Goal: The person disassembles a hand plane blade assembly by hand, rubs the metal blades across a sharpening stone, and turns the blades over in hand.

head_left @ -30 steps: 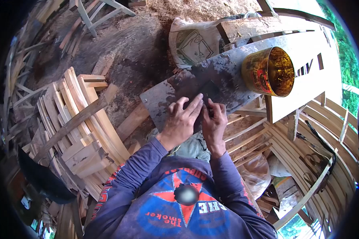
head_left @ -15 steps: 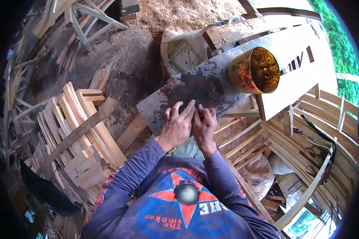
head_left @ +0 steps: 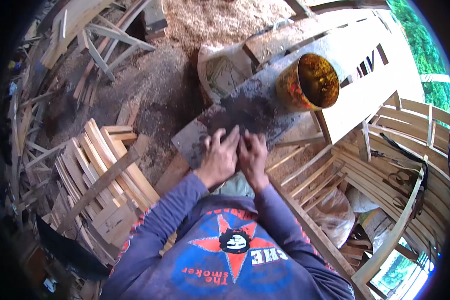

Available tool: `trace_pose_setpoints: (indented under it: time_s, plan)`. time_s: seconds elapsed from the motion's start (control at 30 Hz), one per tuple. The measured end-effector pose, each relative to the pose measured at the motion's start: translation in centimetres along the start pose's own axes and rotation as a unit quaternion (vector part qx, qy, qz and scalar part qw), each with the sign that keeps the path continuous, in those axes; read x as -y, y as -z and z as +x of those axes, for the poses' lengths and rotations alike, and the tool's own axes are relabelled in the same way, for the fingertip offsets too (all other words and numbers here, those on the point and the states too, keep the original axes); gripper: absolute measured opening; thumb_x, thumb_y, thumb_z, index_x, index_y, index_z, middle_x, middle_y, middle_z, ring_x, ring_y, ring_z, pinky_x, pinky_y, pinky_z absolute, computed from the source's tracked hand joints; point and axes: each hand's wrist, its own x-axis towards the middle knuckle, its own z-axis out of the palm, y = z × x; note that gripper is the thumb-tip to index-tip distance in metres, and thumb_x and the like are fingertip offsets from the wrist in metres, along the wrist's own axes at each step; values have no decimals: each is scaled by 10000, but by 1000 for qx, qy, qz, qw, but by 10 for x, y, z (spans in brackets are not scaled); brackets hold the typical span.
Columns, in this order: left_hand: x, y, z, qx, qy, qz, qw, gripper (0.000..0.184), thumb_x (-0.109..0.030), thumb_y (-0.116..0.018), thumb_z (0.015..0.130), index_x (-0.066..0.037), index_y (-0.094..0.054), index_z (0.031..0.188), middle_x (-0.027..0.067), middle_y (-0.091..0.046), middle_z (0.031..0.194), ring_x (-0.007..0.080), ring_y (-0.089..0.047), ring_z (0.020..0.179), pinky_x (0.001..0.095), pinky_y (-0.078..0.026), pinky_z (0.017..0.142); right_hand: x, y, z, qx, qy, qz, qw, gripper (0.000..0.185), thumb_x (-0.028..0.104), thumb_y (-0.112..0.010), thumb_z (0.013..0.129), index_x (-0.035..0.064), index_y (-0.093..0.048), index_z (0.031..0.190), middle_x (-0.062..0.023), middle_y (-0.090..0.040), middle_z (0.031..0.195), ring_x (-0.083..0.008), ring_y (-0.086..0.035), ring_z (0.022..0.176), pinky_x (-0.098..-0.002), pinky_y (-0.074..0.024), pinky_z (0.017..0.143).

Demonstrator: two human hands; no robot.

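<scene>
My left hand (head_left: 218,159) and my right hand (head_left: 253,159) are close together at the near edge of a grey board (head_left: 185,141) smeared with dark stains. The fingers of both hands are bent and drawn in, tips low against the dark patch (head_left: 245,107). Whatever lies between them is too small and dark to make out. Just beyond my right hand, an open metal can (head_left: 290,87) with a mottled yellow and red outside and an amber, stained inside stands on the board.
Stacked wooden strips (head_left: 117,165) lie to the left. A printed sack (head_left: 225,72) stands behind the board, with sawdust (head_left: 215,22) beyond. At right are a curved ribbed wooden frame (head_left: 375,175), a plastic bag (head_left: 335,215) and a dark strap (head_left: 417,172).
The view has shifted slightly, so the can and board appear a little further left. Both hands stay at the same stained part of the board, with fingers slightly repositioned.
</scene>
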Motion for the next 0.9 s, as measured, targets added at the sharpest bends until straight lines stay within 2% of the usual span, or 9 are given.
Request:
trace_pose_setpoints:
  time_s: [0.17,0.37,0.43,0.6,0.63,0.7,0.77,0.83,0.9]
  plan:
    - [8,6,33,-23,-6,11,1000,567,-177,-572,896,-34,-585,1445,102,-515,1568,366,-412,1362,566,-295,1064,2,-8,28,-20,-25,31,999,166,55,-763,896,10,-715,1048,-164,-626,921,-325,-641,822,-408,-533,718]
    - [-5,3,10,-7,10,-7,1000,519,-132,-538,906,3,-614,1401,113,-497,1581,368,-432,1340,515,-328,1062,-2,-7,7,-1,-78,46,996,122,75,-724,929,9,-694,1028,-176,-615,939,-347,-633,824,-418,-527,716]
    - [5,7,35,-28,1,-2,1000,524,-147,-551,904,-4,-619,1404,107,-486,1592,359,-430,1347,542,-321,1069,1,-9,29,-17,-9,-5,1000,152,69,-740,915,11,-703,1050,-170,-613,936,-339,-639,825,-409,-538,722]
    - [-9,7,7,-7,-1,7,1000,517,-162,-570,908,-6,-627,1398,101,-462,1608,359,-418,1361,556,-313,1083,5,0,-1,-16,-47,17,999,167,71,-742,912,13,-708,1065,-171,-628,945,-350,-652,844,-426,-549,729]
    - [-10,4,7,4,11,2,1000,539,-171,-579,900,-5,-615,1412,103,-461,1608,366,-416,1359,555,-313,1079,3,0,-2,-4,-74,42,996,181,62,-743,909,14,-709,1080,-161,-632,939,-345,-648,858,-425,-543,741]
    - [-2,4,26,-24,2,22,999,552,-174,-575,898,0,-604,1422,106,-472,1601,365,-420,1354,546,-310,1078,-6,-7,18,-21,-10,9,1000,201,61,-746,906,27,-710,1100,-155,-635,953,-339,-646,887,-423,-535,758]
    - [9,7,43,-29,1,36,999,549,-186,-574,897,-19,-610,1418,86,-504,1581,362,-418,1358,515,-304,1091,-8,-15,34,-34,-25,58,997,238,80,-753,904,32,-708,1132,-159,-636,981,-329,-644,898,-416,-529,765]
    - [13,8,35,-9,0,22,1000,546,-196,-580,903,-39,-611,1426,78,-494,1592,366,-414,1367,512,-302,1103,-8,-10,23,-16,-39,17,999,271,98,-761,907,40,-711,1167,-154,-640,990,-315,-653,908,-400,-541,788]
    - [29,-8,15,-18,33,-12,999,551,-208,-606,910,-57,-607,1440,71,-460,1623,358,-405,1377,519,-261,1156,-21,-8,0,14,-73,55,996,296,150,-771,930,70,-726,1211,-132,-653,1025,-284,-670,940,-372,-565,881]
